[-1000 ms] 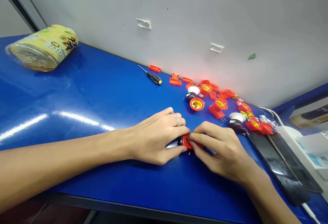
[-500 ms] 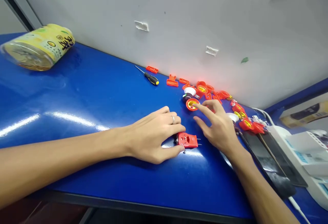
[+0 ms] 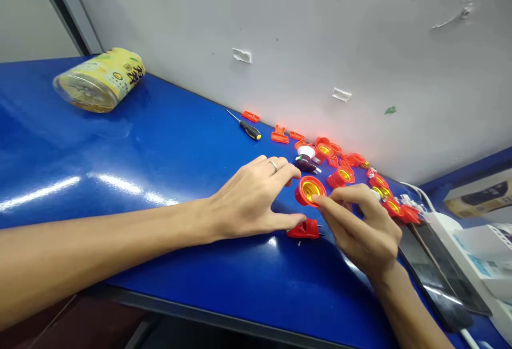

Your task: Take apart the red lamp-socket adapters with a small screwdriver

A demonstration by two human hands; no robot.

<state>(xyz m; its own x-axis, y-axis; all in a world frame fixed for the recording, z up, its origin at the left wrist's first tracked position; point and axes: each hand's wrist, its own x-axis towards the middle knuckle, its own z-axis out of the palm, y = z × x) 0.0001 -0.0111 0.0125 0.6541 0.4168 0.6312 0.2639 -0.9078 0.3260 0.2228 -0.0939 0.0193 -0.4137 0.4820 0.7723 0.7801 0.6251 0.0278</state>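
A red lamp socket (image 3: 306, 195) with a gold threaded inside is pinched in my right hand (image 3: 366, 226), its opening tilted up toward me. Facing it from the left is my left hand (image 3: 258, 197), ring on one finger, thumb and fingers apart. A small bit of red shows behind its index fingertip; I cannot make out what it is. Below the left thumb lies a red plug housing (image 3: 306, 229) with two metal pins, partly covered by the thumb tip. A tiny screw (image 3: 299, 243) rests just in front of the housing.
Along the wall lie a black-and-yellow screwdriver (image 3: 250, 129), red plastic covers (image 3: 279, 137), a dark fitting with a white top (image 3: 305, 160) and more red sockets (image 3: 341, 176). A yellow-labelled bottle (image 3: 104, 77) lies at left. At right are a black phone (image 3: 432, 279) and white box (image 3: 476, 237).
My right hand has taken hold of the red lamp socket and brought it nearer me. My left hand has loosened from the plug housing, its fingers raised. The view has shifted slightly.
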